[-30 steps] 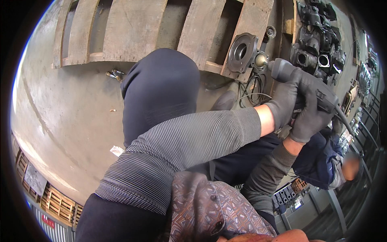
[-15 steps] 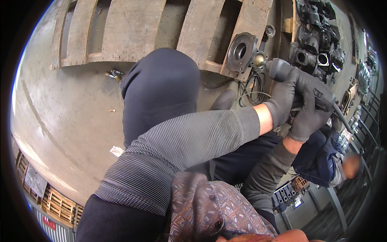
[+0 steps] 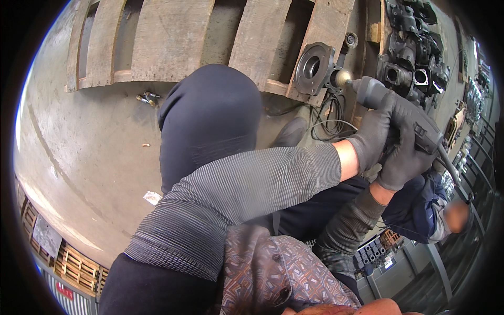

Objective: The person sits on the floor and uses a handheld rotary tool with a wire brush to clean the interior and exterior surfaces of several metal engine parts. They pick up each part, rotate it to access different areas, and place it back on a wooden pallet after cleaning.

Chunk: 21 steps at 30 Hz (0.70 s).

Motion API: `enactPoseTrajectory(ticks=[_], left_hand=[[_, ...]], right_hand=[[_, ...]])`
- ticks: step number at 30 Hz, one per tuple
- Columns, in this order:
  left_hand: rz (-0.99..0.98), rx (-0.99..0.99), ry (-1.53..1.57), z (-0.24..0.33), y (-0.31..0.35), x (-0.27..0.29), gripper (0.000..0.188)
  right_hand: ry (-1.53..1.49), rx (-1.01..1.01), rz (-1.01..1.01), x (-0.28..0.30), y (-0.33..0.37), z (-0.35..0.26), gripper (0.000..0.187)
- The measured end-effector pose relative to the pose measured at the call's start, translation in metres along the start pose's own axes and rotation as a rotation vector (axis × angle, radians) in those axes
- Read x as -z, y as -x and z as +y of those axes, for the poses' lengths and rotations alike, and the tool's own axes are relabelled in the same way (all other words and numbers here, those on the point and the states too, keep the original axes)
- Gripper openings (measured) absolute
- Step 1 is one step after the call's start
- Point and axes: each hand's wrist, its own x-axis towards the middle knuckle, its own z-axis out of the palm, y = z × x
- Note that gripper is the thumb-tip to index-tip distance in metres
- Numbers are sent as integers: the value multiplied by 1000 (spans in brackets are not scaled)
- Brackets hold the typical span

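Grey concrete floor (image 3: pixel 89 136) and a slatted wooden pallet (image 3: pixel 168 42) lie left of the black-gloved left hand (image 3: pixel 374 128). It and the black-gloved right hand (image 3: pixel 407 161) clamp a dark-grey corded power tool (image 3: pixel 417 119); ahead of both, its round tan bit (image 3: pixel 343 79) sits beside a flanged metal housing (image 3: pixel 303 79).
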Motion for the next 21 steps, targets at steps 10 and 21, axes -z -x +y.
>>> enactPoseTrajectory(ticks=[10,21], left_hand=[[92,-37,-125,8,-7,14,57],[93,-14,-64,10,-1,10,57]], right_hand=[[-63,-66,22,-7,-3,18,49],[40,-17,-15,-4,-2,17,53]])
